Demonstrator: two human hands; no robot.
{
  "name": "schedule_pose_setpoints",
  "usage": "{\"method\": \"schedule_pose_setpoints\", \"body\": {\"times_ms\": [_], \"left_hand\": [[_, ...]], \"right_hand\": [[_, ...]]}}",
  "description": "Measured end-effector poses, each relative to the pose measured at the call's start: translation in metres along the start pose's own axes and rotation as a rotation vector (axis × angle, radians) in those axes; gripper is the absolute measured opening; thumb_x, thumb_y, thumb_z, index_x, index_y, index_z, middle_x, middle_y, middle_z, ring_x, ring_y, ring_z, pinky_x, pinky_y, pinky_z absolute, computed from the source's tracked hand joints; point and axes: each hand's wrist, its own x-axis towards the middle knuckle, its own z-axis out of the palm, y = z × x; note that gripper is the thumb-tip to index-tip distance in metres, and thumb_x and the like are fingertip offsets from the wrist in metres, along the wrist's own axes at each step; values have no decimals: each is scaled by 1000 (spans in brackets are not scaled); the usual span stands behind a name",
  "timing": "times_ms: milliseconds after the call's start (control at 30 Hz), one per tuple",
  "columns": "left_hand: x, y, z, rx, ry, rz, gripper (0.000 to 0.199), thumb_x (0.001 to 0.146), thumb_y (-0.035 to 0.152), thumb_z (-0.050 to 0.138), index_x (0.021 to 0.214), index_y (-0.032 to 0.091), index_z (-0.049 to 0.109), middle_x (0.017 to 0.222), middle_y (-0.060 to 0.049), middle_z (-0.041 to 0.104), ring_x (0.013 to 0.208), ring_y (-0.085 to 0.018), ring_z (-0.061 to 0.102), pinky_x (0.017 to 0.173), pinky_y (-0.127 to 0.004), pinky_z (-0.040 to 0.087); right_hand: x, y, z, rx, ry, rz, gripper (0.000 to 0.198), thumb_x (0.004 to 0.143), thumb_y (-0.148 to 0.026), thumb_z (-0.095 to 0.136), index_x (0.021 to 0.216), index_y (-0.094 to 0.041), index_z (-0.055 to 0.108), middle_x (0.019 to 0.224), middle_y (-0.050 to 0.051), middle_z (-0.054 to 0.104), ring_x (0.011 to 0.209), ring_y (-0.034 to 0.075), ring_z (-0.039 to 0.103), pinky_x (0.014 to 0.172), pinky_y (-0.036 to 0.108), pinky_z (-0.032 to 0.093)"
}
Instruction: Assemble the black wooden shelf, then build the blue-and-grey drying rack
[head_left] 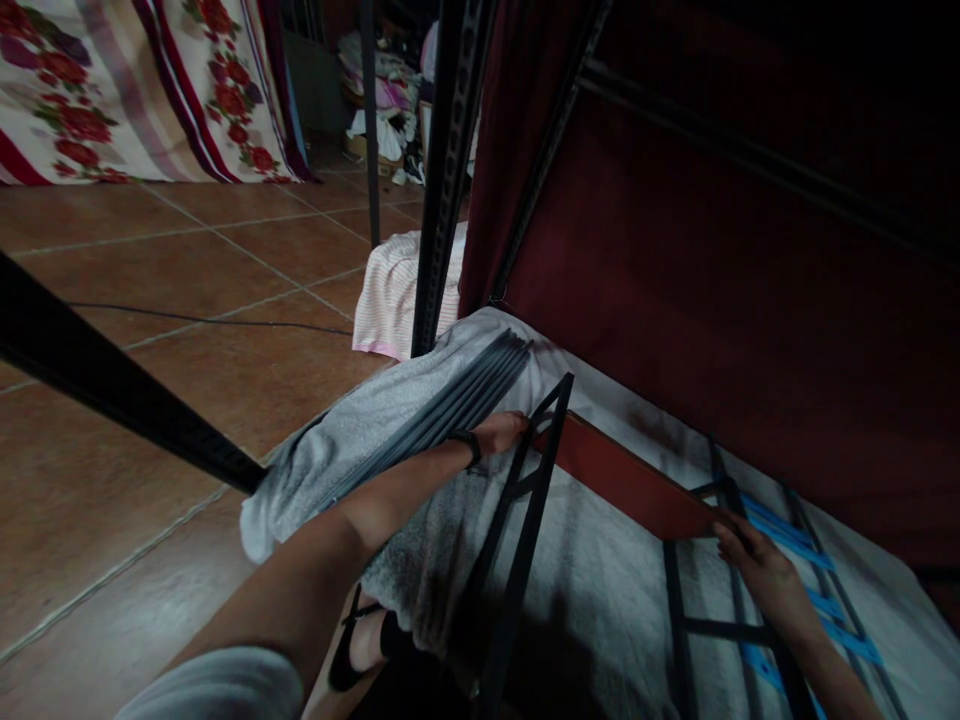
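Observation:
A flat reddish-brown board point(630, 480) spans between two black metal ladder-like frames above a grey-white cloth. My left hand point(502, 432), with a dark band on its wrist, is closed at the upper part of the left frame point(536, 500), by the board's left end. Its fingertips are partly hidden there. My right hand point(761, 565) grips the board's right end, close to the right frame point(724, 630). A bundle of grey rods point(442, 400) lies on the cloth beside my left forearm.
Bright blue pieces point(787, 530) lie under and beyond the right frame. Dark perforated posts point(446, 180) rise at the cloth's edge. A dark red sheet point(712, 300) hangs behind. A thin cable point(225, 321) crosses the tiled floor point(150, 400).

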Motion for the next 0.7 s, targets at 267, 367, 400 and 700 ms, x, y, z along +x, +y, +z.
{"method": "schedule_pose_setpoints", "body": {"times_ms": [267,367,400,700], "left_hand": [[7,-5,3,-18,-39,-39,30,95,38,62,112,14,65,110,-8,67,97,-20,66,86,-41,57],[9,-7,3,-18,-41,-31,26,95,36,62,108,14,65,108,-7,68,96,-20,66,87,-41,56],[8,-6,3,-17,-34,-20,23,95,33,60,107,14,66,109,-8,68,98,-20,65,88,-41,55],[-3,0,-2,-27,46,17,25,90,15,50,104,16,70,107,-10,69,95,-22,64,81,-32,50]], "right_hand": [[1,-3,-1,18,0,16,65,84,-67,54,132,-23,62,119,12,71,86,27,74,89,44,58],[1,-1,0,26,0,46,65,84,-67,55,131,-22,62,117,12,71,86,28,74,86,43,59],[1,-1,0,29,-2,59,65,84,-67,55,130,-23,62,117,12,71,85,28,74,85,43,59],[0,-2,-1,-8,-10,87,64,84,-67,53,131,-24,62,114,9,71,88,28,74,89,42,56]]}}
